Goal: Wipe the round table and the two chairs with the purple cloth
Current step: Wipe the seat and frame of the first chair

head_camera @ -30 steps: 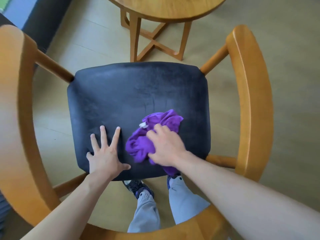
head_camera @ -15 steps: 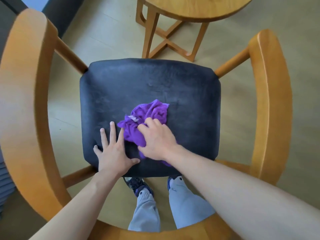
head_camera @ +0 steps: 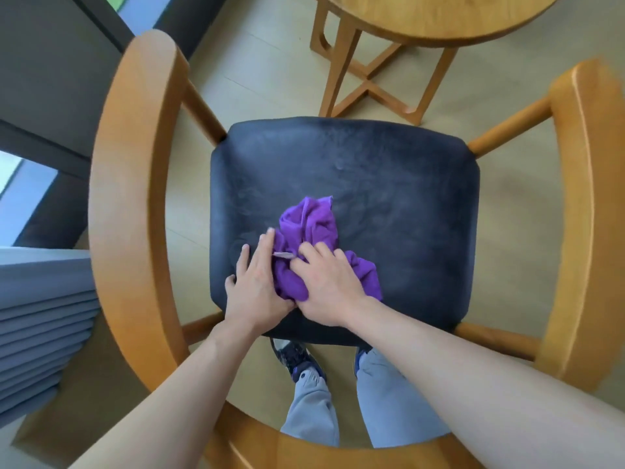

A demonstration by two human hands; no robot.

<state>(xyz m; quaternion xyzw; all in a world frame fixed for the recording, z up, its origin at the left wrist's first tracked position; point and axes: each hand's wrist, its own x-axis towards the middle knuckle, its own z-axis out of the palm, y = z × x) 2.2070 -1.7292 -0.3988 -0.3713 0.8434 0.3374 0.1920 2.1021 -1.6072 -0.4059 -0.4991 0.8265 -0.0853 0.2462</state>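
**Here, both my hands on the chair seat**

Nearest me, my left hand (head_camera: 254,285) lies flat on the dark seat (head_camera: 389,184), fingers straight, its inner edge touching the purple cloth (head_camera: 311,228). Just beside it, my right hand (head_camera: 329,286) presses down on the cloth with fingers bent over the bunched fabric. The cloth is crumpled near the seat's near-left part, its long axis running from under my right palm away from me. Beyond the chair (head_camera: 128,184) stands the round table (head_camera: 439,18).
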